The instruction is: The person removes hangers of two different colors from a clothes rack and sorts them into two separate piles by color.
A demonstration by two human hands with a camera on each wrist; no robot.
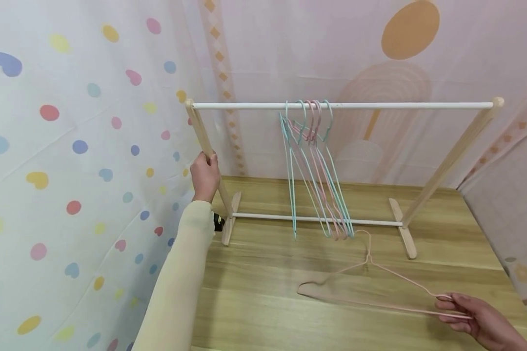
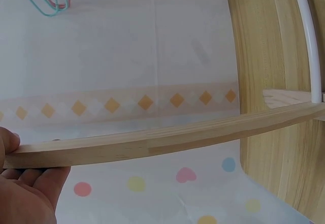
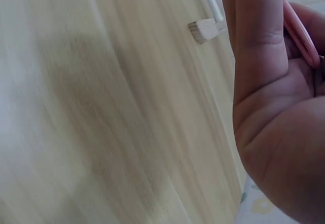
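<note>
Right hand [image 1: 474,317]: at 5 o'clock in the head view, fingers pinching one end of the pink hanger [image 1: 369,287].
Pink hanger: held low over the wooden table [image 1: 268,312], hook toward 12 o'clock.
Left hand [image 1: 205,176]: at 9 o'clock, clenched round the rack's left wooden post [image 1: 202,136].
Rack: on its top rail [image 1: 399,105] hang pink and teal hangers [image 1: 316,170].

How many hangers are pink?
About 3, though the bunch overlaps: two or so pink hangers hang on the rail among blue ones, and one pink hanger is held by the right hand.
</note>
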